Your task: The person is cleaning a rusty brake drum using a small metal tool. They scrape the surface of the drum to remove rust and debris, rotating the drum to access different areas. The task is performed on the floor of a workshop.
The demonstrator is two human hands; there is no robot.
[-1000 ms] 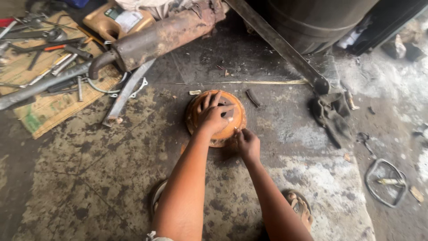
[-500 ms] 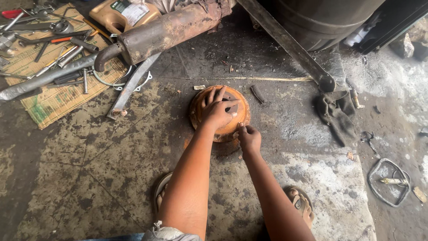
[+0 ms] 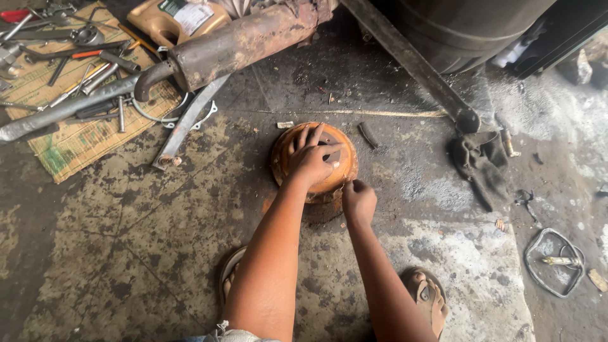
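A round, rust-orange metal drum part (image 3: pixel 315 162) lies flat on the stained concrete floor (image 3: pixel 126 253), a little above the middle of the view and directly in front of the person. The left hand (image 3: pixel 311 159) rests on top of this part with the fingers (image 3: pixel 315 135) spread wide over its surface, palm down. The right hand (image 3: pixel 358 201) is at the lower right edge of the same part, with the fingers curled together in a loose fist that touches the rim; whether they pinch something small there cannot be told. Below, two feet in brown sandals (image 3: pixel 429 299) stand on the floor beside the forearms. Up left, a long rusty exhaust pipe (image 3: pixel 240 41) lies across the floor, and next to it many wrenches and other hand tools (image 3: pixel 76 69) are spread on a woven mat (image 3: pixel 76 139). To the right of the drum part lies a dark crumpled rag (image 3: pixel 481 161), and further right a bent loop of grey wire (image 3: pixel 554 263).
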